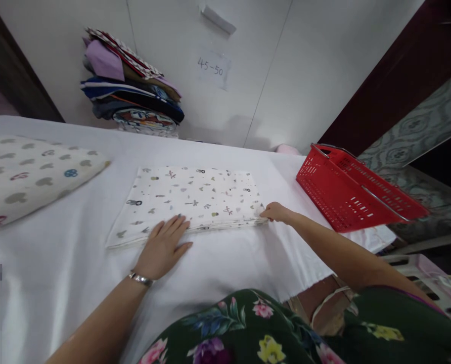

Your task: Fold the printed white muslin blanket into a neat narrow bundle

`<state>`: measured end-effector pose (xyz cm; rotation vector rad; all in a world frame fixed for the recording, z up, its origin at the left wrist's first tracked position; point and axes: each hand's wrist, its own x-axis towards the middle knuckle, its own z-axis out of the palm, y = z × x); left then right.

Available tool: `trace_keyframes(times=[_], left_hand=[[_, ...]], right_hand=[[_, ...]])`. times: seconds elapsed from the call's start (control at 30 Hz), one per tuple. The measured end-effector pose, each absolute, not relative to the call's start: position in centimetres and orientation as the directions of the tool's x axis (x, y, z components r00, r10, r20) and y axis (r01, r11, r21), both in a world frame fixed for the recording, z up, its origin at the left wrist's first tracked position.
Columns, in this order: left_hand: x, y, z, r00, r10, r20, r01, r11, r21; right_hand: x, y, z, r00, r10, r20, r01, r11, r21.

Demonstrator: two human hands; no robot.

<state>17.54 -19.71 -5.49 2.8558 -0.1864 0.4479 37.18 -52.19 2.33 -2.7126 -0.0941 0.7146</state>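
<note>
A folded white cloth with small printed figures (195,194) lies in layers on the white-covered table, in front of my body. My left hand (164,247) rests with its fingers spread on the cloth's near edge, left of the middle; a metal bracelet is on that wrist. At the cloth's near right corner, my right hand (274,212) pinches the edge of the layers between closed fingers.
Another printed cloth (39,174) lies at the left on the table covering (74,242). A stack of folded fabrics (134,86) stands at the back against the wall. A red basket (347,192) sits at the right edge.
</note>
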Motion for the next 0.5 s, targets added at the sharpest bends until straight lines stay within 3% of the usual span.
trace_keyframes(times=[0.23, 0.5], left_hand=[[17.5, -19.7, -5.6, 0.943, -0.098, 0.317, -0.167, -0.966, 0.198], [17.4, -19.7, -5.4, 0.947, -0.101, 0.304, -0.162, -0.97, 0.183]], right_hand=[[37.6, -52.2, 2.8, 0.845, 0.153, -0.513, -0.09, -0.904, -0.418], [37.5, -53.2, 0.2, 0.877, 0.183, -0.443, -0.119, -0.813, -0.57]])
